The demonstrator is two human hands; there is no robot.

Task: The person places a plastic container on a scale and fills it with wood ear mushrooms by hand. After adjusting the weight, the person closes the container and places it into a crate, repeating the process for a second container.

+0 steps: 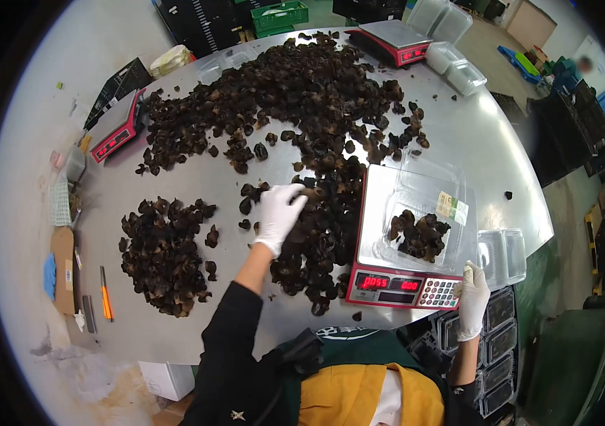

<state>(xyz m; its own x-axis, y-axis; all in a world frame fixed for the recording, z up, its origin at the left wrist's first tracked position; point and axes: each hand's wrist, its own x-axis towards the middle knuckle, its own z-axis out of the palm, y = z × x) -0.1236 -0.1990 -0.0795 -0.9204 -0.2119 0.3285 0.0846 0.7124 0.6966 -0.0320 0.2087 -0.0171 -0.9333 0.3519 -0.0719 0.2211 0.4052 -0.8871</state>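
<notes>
My left hand, in a white glove, reaches into the dark wood ear mushrooms left of the scale. Its thumb and forefinger are apart, and the fingertips touch the heap. My right hand, also gloved, is beside the front right corner of the red and silver scale. Its fingers are drawn together; what they hold, if anything, I cannot make out. On the scale lies a clear plastic container with a small clump of mushrooms inside and a label on it. The display reads 0.055.
A large mushroom heap covers the back of the metal table; a smaller pile lies left. Two more scales stand at the edges. Clear containers are at right, an orange cutter at left.
</notes>
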